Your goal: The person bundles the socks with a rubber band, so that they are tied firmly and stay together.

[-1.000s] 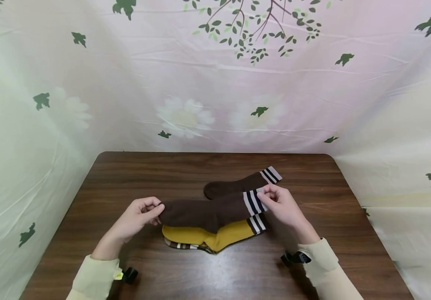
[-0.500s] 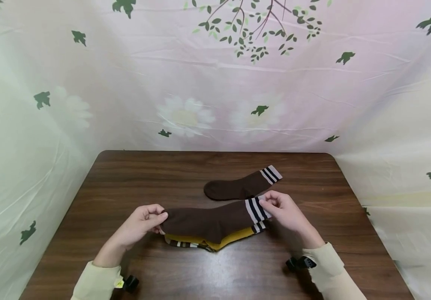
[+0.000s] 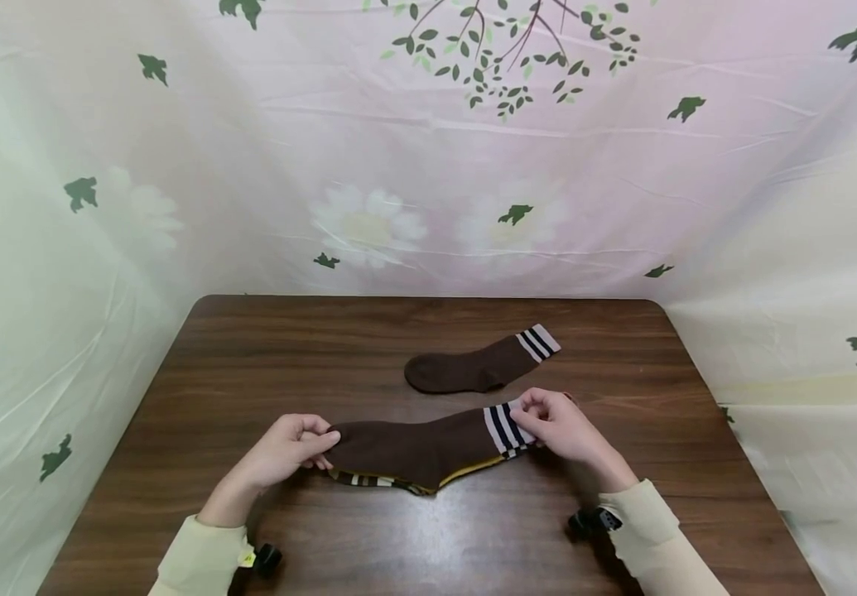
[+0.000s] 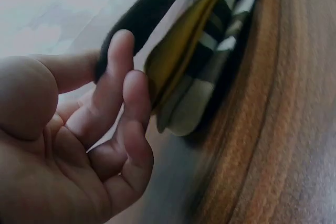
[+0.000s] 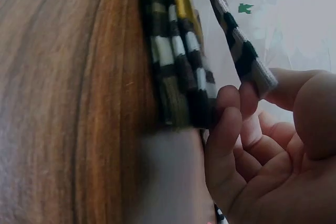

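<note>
A dark brown sock (image 3: 406, 447) with a black-and-white striped cuff stretches between my two hands, just above a stack of socks. My left hand (image 3: 290, 451) pinches its toe between thumb and finger; the left wrist view shows the brown fabric held apart from the layers below. With thumb and forefinger, my right hand (image 3: 562, 426) pinches the striped cuff. Under it lie a mustard yellow sock (image 4: 178, 51) and striped socks (image 5: 165, 51), mostly covered in the head view.
Another brown sock (image 3: 465, 371) with a striped cuff lies flat behind the stack. All rests on a dark wooden table (image 3: 272, 348), with a printed cloth (image 3: 428, 165) hanging at the back and sides.
Both hands have brought the brown sock toward the body and down over the stack. It now covers nearly all the yellow sock, and the rear brown sock shows fully.
</note>
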`<state>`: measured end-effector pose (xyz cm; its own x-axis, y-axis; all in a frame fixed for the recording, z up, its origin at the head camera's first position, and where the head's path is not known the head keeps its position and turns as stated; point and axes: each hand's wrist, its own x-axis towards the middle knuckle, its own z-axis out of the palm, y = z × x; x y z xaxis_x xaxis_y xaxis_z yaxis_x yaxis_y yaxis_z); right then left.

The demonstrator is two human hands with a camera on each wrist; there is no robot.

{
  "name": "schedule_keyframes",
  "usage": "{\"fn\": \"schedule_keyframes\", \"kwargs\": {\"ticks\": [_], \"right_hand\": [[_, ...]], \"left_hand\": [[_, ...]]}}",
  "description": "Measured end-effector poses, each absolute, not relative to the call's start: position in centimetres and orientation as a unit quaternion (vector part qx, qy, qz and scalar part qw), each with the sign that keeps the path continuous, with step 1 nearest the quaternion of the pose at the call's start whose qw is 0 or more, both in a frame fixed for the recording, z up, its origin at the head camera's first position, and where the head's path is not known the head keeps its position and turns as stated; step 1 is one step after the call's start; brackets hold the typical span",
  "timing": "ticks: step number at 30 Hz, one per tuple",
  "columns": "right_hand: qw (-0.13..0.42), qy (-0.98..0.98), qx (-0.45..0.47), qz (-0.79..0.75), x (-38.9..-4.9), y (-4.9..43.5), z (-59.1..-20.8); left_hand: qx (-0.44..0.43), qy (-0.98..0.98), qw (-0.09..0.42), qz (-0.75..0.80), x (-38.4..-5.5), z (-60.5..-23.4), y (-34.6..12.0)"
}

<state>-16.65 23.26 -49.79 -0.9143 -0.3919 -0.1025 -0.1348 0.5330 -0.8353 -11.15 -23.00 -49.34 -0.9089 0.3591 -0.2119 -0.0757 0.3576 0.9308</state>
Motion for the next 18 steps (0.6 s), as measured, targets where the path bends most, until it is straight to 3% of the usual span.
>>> {"fn": "schedule_keyframes", "kwargs": {"ticks": [18], "right_hand": [[0.090, 0.899, -0.184, -0.386, -16.76, 23.34, -50.52]], "left_hand": [[0.087, 0.840, 0.150, 0.514, -11.29, -50.31, -22.82]]}}
